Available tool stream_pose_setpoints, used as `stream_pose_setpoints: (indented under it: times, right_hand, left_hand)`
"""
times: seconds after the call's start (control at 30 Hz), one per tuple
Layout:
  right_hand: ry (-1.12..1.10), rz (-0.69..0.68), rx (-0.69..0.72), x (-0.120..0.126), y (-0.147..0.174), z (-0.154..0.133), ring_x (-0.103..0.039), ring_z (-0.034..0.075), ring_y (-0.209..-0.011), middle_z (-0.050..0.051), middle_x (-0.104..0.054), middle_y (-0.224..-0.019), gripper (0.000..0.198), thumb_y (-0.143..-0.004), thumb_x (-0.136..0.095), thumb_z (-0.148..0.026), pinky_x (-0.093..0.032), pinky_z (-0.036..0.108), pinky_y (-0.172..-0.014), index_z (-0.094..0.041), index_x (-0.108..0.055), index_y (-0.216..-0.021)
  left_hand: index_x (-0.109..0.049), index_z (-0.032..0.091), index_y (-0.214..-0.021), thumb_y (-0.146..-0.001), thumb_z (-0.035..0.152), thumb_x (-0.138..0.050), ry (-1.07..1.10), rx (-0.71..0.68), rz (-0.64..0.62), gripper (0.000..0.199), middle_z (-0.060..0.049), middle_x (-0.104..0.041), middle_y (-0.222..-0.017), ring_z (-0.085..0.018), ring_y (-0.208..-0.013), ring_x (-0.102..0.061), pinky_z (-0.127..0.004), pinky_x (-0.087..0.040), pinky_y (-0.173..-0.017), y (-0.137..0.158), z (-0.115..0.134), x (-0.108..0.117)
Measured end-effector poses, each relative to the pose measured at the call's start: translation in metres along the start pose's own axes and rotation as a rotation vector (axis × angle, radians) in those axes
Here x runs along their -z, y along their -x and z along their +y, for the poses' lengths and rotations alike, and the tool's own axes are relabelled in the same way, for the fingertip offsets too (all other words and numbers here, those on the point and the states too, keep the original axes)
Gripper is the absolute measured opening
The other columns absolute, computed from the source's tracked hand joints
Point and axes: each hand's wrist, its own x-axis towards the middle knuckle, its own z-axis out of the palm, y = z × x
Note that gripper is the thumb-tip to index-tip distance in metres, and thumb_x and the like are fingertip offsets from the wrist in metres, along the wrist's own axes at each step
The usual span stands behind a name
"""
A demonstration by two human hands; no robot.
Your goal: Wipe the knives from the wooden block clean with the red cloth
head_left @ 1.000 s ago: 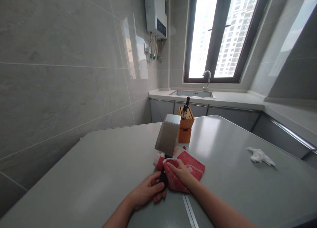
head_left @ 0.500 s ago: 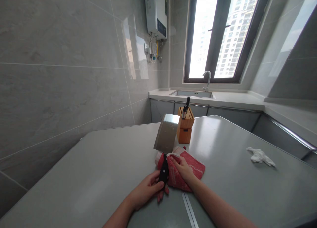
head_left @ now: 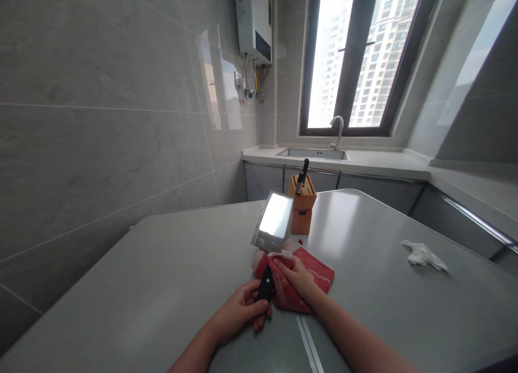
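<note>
A cleaver (head_left: 273, 222) with a broad shiny blade and black handle is tilted above the table, blade pointing away from me. My left hand (head_left: 245, 308) is closed around its handle. In my right hand (head_left: 298, 278) is a red and white towel (head_left: 318, 273), pinched by thumb and fingers and pressed at the top of the handle, near the blade's base. Part of the towel lies on the table, and a fold shows left of the handle. Just beyond the blade stands a wooden knife block (head_left: 302, 203) with black-handled tools in it.
The grey-white table (head_left: 162, 286) has a pale strip running toward me. A crumpled white tissue (head_left: 424, 256) lies at the right. Behind are a counter with a sink (head_left: 313, 154) and faucet (head_left: 339, 130), and a water heater (head_left: 254, 25) on the wall.
The towel edge under my right hand has shifted slightly left, over the top of the handle. The blade has tilted a little and now reflects bright light.
</note>
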Motion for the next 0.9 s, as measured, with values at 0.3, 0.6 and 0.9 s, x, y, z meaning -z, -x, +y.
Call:
stream_pose_setpoints:
  times: [0.3, 0.6, 0.9]
  right_hand:
    - [-0.027, -0.059, 0.031, 0.0, 0.005, -0.011, -0.063, 0.023, -0.086, 0.005, -0.07, -0.088, 0.035, -0.075, -0.062, -0.047, -0.048, 0.035, -0.084, -0.018, -0.068, -0.094]
    - [0.029, -0.038, 0.095, 0.0, 0.005, -0.012, -0.062, 0.022, -0.084, 0.005, -0.069, -0.087, 0.03, -0.079, -0.059, -0.043, -0.047, 0.035, -0.083, -0.017, -0.066, -0.092]
    - [0.037, -0.106, 0.163, 0.001, 0.006, -0.02, -0.061, 0.02, -0.082, 0.005, -0.069, -0.087, 0.027, -0.08, -0.057, -0.041, -0.047, 0.032, -0.08, -0.017, -0.066, -0.088]
  left_hand:
    - [-0.05, 0.012, -0.108, -0.076, 0.033, -0.068, 0.012, -0.005, 0.023, 0.043, -0.002, -0.06, -0.072, -0.004, -0.044, -0.046, -0.015, -0.033, -0.039, -0.001, -0.004, 0.003]
    - [-0.054, 0.011, -0.097, -0.076, 0.035, -0.068, 0.02, 0.011, 0.027, 0.035, 0.0, -0.054, -0.069, -0.003, -0.047, -0.04, -0.016, -0.025, -0.041, 0.0, 0.001, 0.004]
    - [-0.054, 0.012, -0.096, -0.076, 0.037, -0.067, -0.067, 0.007, -0.038, 0.035, -0.002, -0.056, -0.074, -0.007, -0.054, -0.047, -0.019, -0.037, -0.049, 0.001, 0.005, 0.001]
